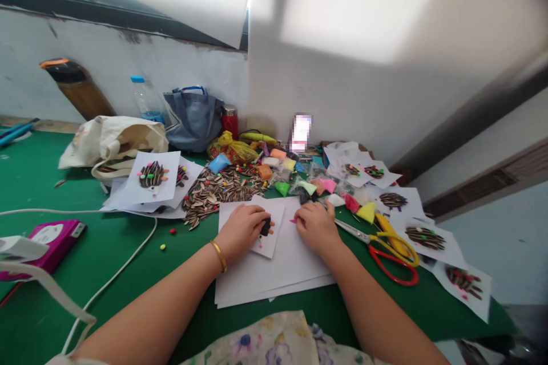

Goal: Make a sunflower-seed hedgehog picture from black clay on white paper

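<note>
My left hand (242,227) lies over a small white card (274,242), its fingers curled together against a black clay shape (266,227). Little orange pieces stick out at the right of that shape, and small pink bits lie below it. The left thumb is hidden. To the right, my right hand (315,227) is closed, with the tip of a pink piece of clay (293,220) showing at its fingers. Both hands rest above larger white sheets (257,282). Scissors (363,235) with yellow and red handles lie just right of my right hand.
Striped sunflower seeds (218,191) are heaped behind the sheets, beside bagged coloured clay (282,188). Seed-decorated cards lie in a left stack (156,177) and along the right edge (432,239). A white cable (124,268) crosses the green table (180,279); bags and bottles stand behind.
</note>
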A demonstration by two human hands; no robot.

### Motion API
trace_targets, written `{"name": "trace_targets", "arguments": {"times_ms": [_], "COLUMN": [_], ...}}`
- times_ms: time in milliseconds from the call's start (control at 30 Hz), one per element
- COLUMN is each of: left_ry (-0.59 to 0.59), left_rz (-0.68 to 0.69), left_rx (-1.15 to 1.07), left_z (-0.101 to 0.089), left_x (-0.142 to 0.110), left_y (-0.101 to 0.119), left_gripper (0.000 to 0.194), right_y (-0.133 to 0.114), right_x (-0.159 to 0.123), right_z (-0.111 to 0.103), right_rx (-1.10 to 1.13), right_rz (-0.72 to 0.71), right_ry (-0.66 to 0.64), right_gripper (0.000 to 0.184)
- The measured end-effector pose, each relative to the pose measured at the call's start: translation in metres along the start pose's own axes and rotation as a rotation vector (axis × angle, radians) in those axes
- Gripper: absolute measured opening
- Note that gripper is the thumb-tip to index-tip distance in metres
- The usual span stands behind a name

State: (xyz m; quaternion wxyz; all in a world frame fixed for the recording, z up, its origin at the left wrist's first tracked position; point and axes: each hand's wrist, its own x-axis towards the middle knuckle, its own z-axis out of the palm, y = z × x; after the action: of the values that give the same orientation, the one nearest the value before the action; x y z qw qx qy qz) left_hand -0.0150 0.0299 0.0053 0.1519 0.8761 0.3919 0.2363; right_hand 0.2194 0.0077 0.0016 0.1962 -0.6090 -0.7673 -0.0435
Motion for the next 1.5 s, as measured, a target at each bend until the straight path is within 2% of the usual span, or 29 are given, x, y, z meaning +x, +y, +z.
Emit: {"name": "trace_targets", "arguments": {"times_ms": [167,333,500,667,900,1067,1200,1300,1400,1500], "left_ry": [0.074,0.174,0.167,0.132,0.126,0.195,0.224,0.177,0.073,-0.028], "left_rz": [-0.064,-0.12,-0.188,-0.266,-0.264,-0.245,-0.226,-0.212,-0.208,-0.156], "left_rx": [-0.094,-0.116,-0.004,0.046,-0.021,-0.103,-0.099,-0.079,-0.024,0.067], "left_z": [0.0,-0.006,-0.011,-0.011,-0.009,-0.011,-0.015,-0.019,-0.021,-0.021], "left_x": [0.0,0.0,0.0,-0.002,-0.001,0.001,0.001,0.002,0.001,-0.001], "left_y": [-0.004,-0.012,-0.02,-0.023,-0.026,-0.025,-0.019,-0.012,-0.002,0.01], "left_gripper": [0.032,0.031,0.027,0.027,0.031,0.032,0.03,0.03,0.034,0.049], "right_y": [-0.001,-0.01,-0.012,-0.014,-0.018,-0.016,-0.018,-0.02,-0.02,-0.02], "right_x": [0.0,0.0,-0.004,-0.005,-0.004,-0.004,-0.004,-0.005,-0.005,-0.004], "right_z": [-0.004,-0.001,0.009,0.006,-0.004,-0.003,-0.004,-0.006,-0.007,-0.004], "right_rx": [0.032,0.166,0.199,0.192,0.215,0.253,0.24,0.214,0.197,0.21], "right_rz": [-0.049,-0.2,-0.256,-0.275,-0.228,-0.3,-0.296,-0.265,-0.231,-0.25], "right_ry": [0.046,-0.034,-0.111,-0.131,-0.117,-0.22,-0.238,-0.204,-0.194,-0.211], "right_gripper": [0.017,0.031,0.043,0.039,0.026,0.041,0.04,0.039,0.042,0.052]}}
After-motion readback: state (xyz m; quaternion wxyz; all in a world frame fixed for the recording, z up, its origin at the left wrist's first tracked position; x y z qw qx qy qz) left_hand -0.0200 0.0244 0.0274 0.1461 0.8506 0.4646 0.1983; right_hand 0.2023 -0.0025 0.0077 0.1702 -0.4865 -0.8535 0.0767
